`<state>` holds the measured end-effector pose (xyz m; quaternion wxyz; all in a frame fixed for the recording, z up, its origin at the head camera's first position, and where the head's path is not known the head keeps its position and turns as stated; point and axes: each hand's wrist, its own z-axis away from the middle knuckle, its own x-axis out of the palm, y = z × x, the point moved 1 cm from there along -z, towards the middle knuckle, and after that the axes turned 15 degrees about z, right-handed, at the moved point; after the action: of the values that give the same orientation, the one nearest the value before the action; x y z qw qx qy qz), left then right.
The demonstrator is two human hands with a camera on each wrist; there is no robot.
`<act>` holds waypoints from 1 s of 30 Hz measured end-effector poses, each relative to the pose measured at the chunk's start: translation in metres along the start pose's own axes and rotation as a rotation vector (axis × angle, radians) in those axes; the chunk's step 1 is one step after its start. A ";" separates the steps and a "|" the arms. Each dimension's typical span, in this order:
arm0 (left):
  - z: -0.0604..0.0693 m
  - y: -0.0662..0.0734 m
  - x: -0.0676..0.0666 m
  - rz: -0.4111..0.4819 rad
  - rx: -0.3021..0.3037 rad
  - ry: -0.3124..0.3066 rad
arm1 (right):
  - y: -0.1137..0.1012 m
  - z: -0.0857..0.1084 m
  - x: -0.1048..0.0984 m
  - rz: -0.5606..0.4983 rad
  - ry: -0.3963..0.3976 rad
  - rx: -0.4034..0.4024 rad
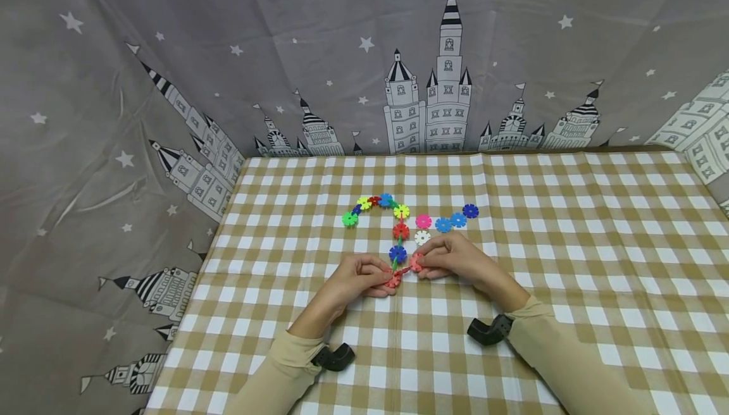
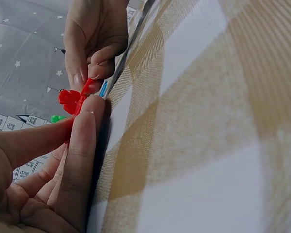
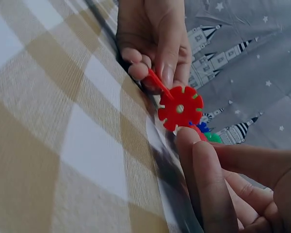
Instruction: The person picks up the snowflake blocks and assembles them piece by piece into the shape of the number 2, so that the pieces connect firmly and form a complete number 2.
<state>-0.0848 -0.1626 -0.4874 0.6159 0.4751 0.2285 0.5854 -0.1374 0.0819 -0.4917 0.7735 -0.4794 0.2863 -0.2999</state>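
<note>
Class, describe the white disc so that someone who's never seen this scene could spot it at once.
In the head view, find the hook-shaped chain of coloured discs on the checked tablecloth. Right of its stem lies a bright pink disc. The white disc sits just below that, the only white one among pink, red and blue neighbours.

A hand could pass over the checked cloth point(image 1: 273, 244) left of the left hand point(image 1: 357, 276) or right of the right hand point(image 1: 460, 260). There is also a wide gap between the black wrist cameras point(image 1: 487, 331). Between the hands, the red discs point(image 3: 169, 109) they pinch block the way. Just past them, a curvy chain of discs point(image 1: 400, 231) and the blue discs point(image 1: 458, 220) get in the way. The grey curtain point(image 1: 307, 35) is like a wall at the far side.
</note>
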 end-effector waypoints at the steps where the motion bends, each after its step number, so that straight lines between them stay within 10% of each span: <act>1: 0.000 0.000 0.000 -0.002 0.000 0.003 | 0.000 0.000 0.001 -0.002 0.000 -0.001; 21: 0.000 -0.001 -0.003 0.006 0.012 0.019 | -0.004 -0.004 0.017 -0.033 0.010 0.018; 30: 0.000 -0.002 -0.001 -0.005 0.013 0.009 | -0.006 0.000 -0.004 0.333 0.161 -0.091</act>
<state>-0.0843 -0.1629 -0.4894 0.6134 0.4759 0.2360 0.5845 -0.1416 0.0825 -0.4852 0.7647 -0.4344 0.4356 -0.1920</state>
